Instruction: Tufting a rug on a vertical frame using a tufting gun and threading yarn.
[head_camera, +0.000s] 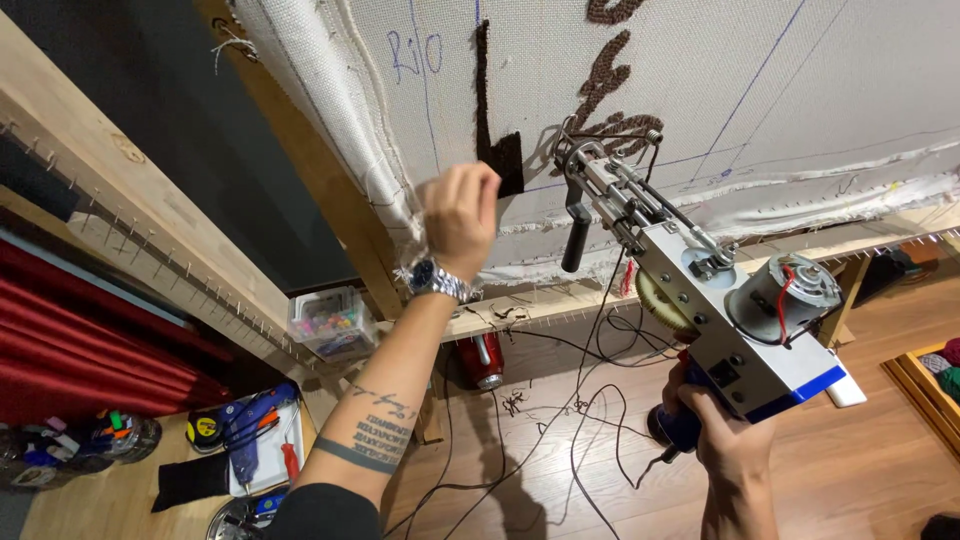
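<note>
Tufting gun: grey body, blue base, needle tip touching the stretched backing cloth just right of the dark tufted patch. Right hand clamped around its rear grip, below the motor. Left hand lay against the cloth left of that patch, fingers curled together, holding nothing visible. Judgement: the nose was best kept square and firmly pressed to the cloth.

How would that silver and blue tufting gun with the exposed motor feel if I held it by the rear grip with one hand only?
The silver and blue tufting gun is probably front-heavy: its metal body and motor sit above the right hand. It looks rigid. The trailing black cord is floppy and may drag or snag.
</note>
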